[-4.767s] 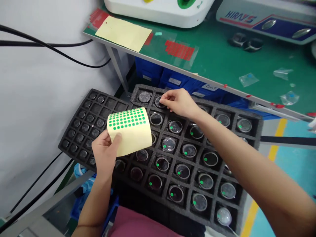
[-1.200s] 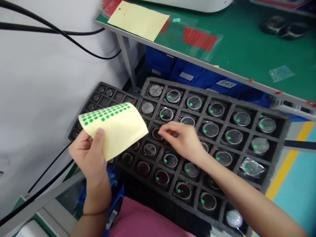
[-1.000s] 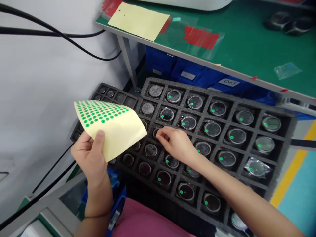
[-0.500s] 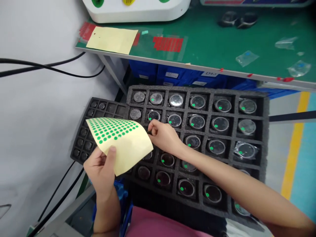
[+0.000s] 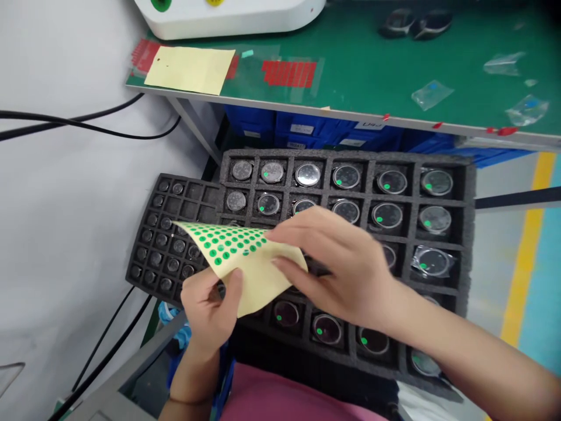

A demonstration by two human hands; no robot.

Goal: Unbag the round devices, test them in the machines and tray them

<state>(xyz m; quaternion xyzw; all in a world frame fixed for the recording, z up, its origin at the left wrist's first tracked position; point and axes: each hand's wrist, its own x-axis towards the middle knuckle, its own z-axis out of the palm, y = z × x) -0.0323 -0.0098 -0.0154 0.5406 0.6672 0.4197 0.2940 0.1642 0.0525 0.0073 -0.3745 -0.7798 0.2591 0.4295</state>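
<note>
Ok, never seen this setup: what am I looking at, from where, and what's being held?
No robot: these are a person's two bare hands, filmed by one head-worn camera looking forward and down. The left hand holds a pale yellow sheet of green dots; the right hand is at its edge, but whether it grips a dot is unclear. Below, a large dark tray holds round, watch-like pieces, many marked with such dots. A smaller tray lies to its left. Behind is a green bench with red strips.
</note>
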